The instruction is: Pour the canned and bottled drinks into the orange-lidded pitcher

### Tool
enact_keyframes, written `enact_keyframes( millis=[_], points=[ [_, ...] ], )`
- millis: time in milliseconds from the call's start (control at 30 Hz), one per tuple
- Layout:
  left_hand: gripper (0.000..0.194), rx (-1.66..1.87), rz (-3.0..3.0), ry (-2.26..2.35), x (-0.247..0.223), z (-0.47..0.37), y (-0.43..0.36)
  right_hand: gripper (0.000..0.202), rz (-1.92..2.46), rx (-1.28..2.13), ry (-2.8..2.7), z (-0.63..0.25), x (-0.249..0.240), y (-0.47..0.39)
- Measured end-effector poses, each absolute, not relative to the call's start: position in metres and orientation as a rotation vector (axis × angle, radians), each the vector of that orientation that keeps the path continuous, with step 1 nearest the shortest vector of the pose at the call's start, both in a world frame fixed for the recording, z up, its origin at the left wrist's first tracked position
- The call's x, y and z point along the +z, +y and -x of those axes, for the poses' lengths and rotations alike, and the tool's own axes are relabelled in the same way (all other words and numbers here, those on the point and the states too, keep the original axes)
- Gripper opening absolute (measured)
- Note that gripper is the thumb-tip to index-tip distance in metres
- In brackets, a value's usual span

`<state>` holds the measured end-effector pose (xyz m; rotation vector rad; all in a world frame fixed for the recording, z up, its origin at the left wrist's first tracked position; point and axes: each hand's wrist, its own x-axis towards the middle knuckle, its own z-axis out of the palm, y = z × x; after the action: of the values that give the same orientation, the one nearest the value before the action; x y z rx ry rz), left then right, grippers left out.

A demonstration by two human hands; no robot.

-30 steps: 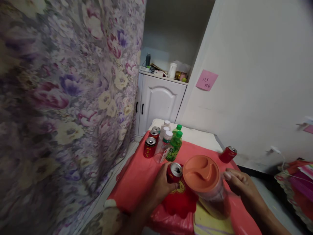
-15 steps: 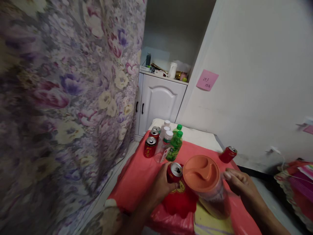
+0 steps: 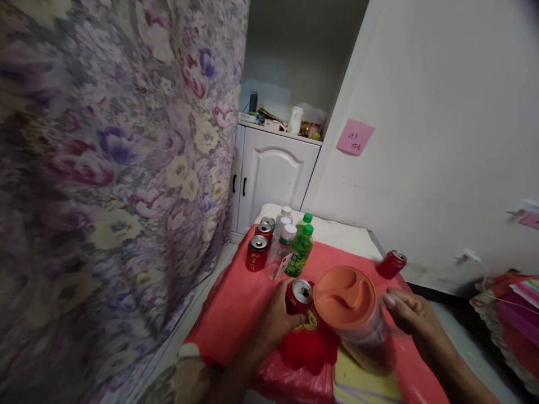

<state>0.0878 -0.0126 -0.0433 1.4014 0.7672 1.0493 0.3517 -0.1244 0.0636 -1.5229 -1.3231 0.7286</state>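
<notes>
My left hand [image 3: 278, 320] is wrapped round a red drink can [image 3: 297, 297], whose silver top faces up with its mouth open. The can is above a red scalloped piece with a gold emblem [image 3: 309, 348]. Just right of the can stands a clear plastic jar [image 3: 370, 348] with an orange lid [image 3: 343, 297]. To the right of that lid is my right hand [image 3: 410, 311], its fingers curled in; whatever they might hold is hidden. Beyond my left hand are several red cans [image 3: 256, 255], clear bottles with white caps [image 3: 278, 258] and green bottles [image 3: 300, 252].
A red covering [image 3: 227, 303] lies over the table. One more red can [image 3: 391, 265] leans or tilts near the right edge. A yellow pad [image 3: 357, 381] lies at the front. A floral curtain [image 3: 126, 196] hangs at left, and a white cabinet [image 3: 275, 174] is behind.
</notes>
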Motion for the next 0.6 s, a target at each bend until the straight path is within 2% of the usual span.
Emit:
enact_keyframes(
  millis=[600],
  points=[
    [0.07,1.035,-1.378,0.758,-0.0404,-0.0873,-0.013,0.058,1.571,0.693,-1.308,-0.3421,0.0711,-0.128]
  ],
)
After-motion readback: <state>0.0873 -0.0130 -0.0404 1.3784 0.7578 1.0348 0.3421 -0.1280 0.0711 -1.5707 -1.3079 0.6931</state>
